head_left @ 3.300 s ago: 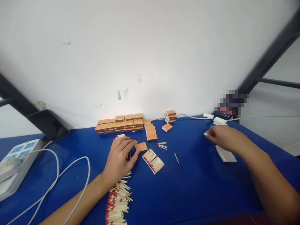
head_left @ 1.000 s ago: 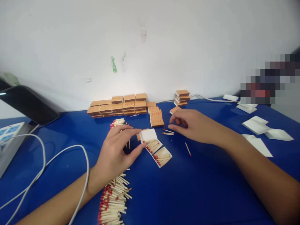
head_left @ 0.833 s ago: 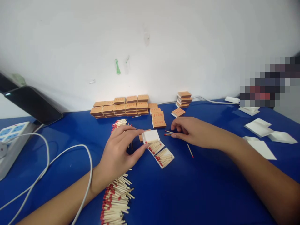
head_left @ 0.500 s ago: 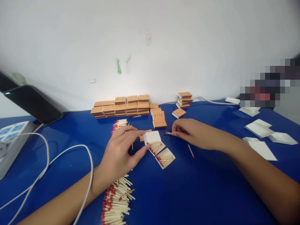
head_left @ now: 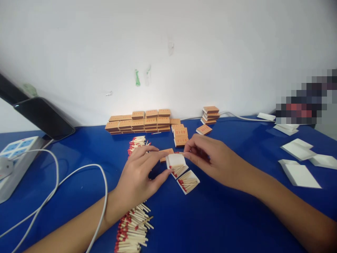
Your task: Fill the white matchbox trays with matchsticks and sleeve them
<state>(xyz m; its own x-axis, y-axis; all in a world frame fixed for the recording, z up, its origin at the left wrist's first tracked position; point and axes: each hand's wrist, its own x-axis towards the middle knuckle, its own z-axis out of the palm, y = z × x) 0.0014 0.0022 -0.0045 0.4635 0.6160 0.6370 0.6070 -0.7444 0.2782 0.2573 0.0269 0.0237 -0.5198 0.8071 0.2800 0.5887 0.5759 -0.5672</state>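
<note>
My left hand [head_left: 144,168] pinches a white matchbox tray [head_left: 176,159] between thumb and index finger. Red-headed matches [head_left: 179,169] lie at its near side; whether they are in this tray or one beneath it, I cannot tell. My right hand [head_left: 204,154], fingers closed, holds a match [head_left: 179,152] just over the tray's far edge, its red head pointing left. Close by on the near right lies another tray [head_left: 194,173] with several matches. An orange matchbox cover [head_left: 166,153] sits partly hidden behind my left fingers.
Loose matches [head_left: 134,225] form a long pile under and beyond my left forearm. Orange matchboxes [head_left: 138,123] are stacked along the wall, with a smaller stack [head_left: 210,114] to the right. White trays [head_left: 302,174] lie far right. A cable [head_left: 104,179], power strip [head_left: 19,158] and phone [head_left: 46,117] occupy the left.
My right hand has moved left with the match, from beside the tray to its far edge. My left hand keeps its pinch. The lone match on the right is now out of sight.
</note>
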